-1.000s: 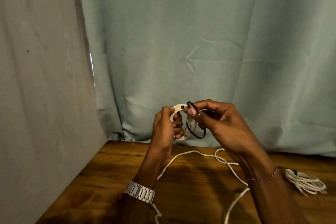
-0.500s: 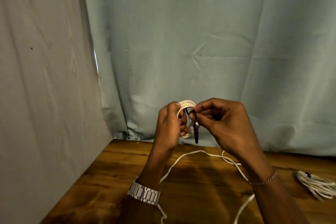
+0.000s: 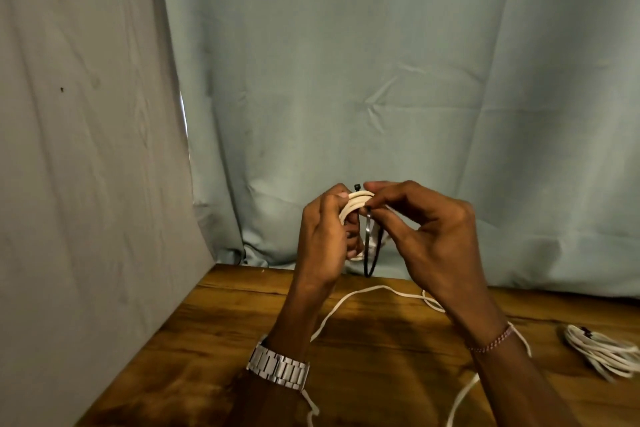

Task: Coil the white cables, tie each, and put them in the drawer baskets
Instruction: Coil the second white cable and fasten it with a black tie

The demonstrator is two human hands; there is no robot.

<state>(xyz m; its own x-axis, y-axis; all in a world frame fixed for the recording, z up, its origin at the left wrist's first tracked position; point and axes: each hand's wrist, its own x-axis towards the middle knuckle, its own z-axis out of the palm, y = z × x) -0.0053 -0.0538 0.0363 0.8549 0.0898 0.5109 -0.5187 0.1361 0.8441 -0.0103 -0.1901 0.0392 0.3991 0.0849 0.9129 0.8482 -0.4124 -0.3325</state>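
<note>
Above the far edge of the wooden table [image 3: 214, 350], a small coil of white cable [image 3: 358, 202] is held up in the air between both hands. The left hand [image 3: 323, 239] has its fingers curled round the coil's left side, thumb pressed on top of the strands. The right hand [image 3: 429, 239] pinches a black cable tie [image 3: 367, 246] between thumb and forefinger against the top of the coil; the tie's loop hangs down just below the coil, and its small black head [image 3: 357, 187] pokes up above the strands. A loose white cable [image 3: 349, 300] trails across the table beneath the hands. Near the table's right edge lies a second coiled white cable [image 3: 602, 352] with a dark tie on it, well apart from the hands. A metal watch [image 3: 278, 367] sits on the left wrist and a thin beaded bracelet [image 3: 490, 343] on the right. Pale green cloth [image 3: 381, 80] hangs behind the table.
</note>
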